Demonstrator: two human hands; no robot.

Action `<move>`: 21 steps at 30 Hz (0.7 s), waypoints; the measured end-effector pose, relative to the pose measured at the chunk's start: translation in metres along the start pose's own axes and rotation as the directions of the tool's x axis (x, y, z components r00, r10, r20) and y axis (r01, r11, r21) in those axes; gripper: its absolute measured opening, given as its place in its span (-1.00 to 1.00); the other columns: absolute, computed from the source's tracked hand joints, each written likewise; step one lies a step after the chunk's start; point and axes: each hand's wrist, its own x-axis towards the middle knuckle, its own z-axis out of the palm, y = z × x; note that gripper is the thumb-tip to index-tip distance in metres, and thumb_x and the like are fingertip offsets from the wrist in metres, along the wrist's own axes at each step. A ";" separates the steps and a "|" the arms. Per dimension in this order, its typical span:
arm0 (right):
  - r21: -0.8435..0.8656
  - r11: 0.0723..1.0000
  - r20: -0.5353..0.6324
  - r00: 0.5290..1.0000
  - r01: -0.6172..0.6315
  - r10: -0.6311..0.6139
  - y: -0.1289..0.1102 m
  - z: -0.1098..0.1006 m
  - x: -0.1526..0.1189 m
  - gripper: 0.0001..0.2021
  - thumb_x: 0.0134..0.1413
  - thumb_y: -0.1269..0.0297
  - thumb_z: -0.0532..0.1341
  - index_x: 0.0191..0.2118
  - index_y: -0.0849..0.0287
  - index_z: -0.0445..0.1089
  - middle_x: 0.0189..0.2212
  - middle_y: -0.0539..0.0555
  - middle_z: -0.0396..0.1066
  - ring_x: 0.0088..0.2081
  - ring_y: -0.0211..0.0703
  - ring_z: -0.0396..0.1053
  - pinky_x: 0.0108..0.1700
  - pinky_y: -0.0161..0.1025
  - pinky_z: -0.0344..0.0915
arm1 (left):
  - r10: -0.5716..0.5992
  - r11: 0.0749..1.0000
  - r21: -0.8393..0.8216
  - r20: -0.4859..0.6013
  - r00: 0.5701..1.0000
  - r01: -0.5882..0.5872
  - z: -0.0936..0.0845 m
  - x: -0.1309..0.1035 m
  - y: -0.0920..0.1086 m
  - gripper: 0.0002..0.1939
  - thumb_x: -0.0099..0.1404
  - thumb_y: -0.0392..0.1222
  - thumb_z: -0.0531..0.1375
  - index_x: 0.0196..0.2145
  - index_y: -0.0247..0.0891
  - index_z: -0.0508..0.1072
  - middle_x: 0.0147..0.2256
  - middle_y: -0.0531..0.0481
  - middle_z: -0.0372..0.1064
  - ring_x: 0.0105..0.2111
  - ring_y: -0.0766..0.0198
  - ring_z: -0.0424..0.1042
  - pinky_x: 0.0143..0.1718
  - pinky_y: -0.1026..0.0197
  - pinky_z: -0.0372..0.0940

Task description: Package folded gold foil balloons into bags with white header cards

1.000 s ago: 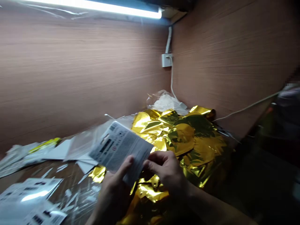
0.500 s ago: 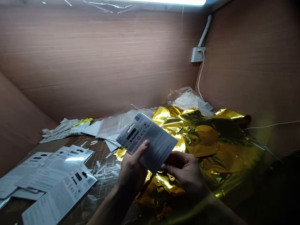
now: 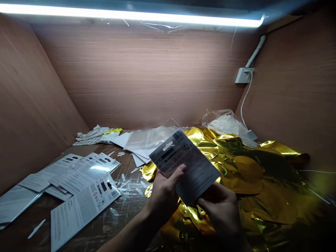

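Observation:
A printed card point(image 3: 195, 168) with a hang slot, a barcode and small symbols is held up, tilted, at the centre. My left hand point(image 3: 166, 192) grips its lower left edge, thumb on the printed face. At the lower right edge my right hand point(image 3: 220, 206) pinches the same card, its fingertips partly hidden behind it. Behind and right of the hands spreads crumpled gold foil point(image 3: 241, 175). Several similar printed cards point(image 3: 84, 206) lie overlapping on the left of the table.
White sheets and a clear bag point(image 3: 147, 140) lie behind the card. Small white strips point(image 3: 126, 183) are scattered on the table point(image 3: 105, 224). A bag of white pieces point(image 3: 225, 124) sits at the back right, below a wall socket point(image 3: 244, 75) with a cable.
The camera view has shifted up and left, so the light tube shows more fully. Both hands still hold the card, which now looks darker.

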 end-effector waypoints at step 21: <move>0.046 0.998 0.039 0.999 -0.040 0.038 -0.006 -0.002 0.004 -0.72 -0.07 0.16 0.60 -0.24 0.14 0.67 -0.37 0.12 0.59 -0.35 -0.03 0.52 -0.26 -0.24 0.50 | -0.037 0.999 -0.023 0.033 0.999 0.038 -0.010 0.007 -0.004 -0.48 0.26 -0.14 0.41 0.11 -0.41 0.45 0.01 -0.33 0.52 0.02 -0.06 0.52 0.04 -0.02 0.44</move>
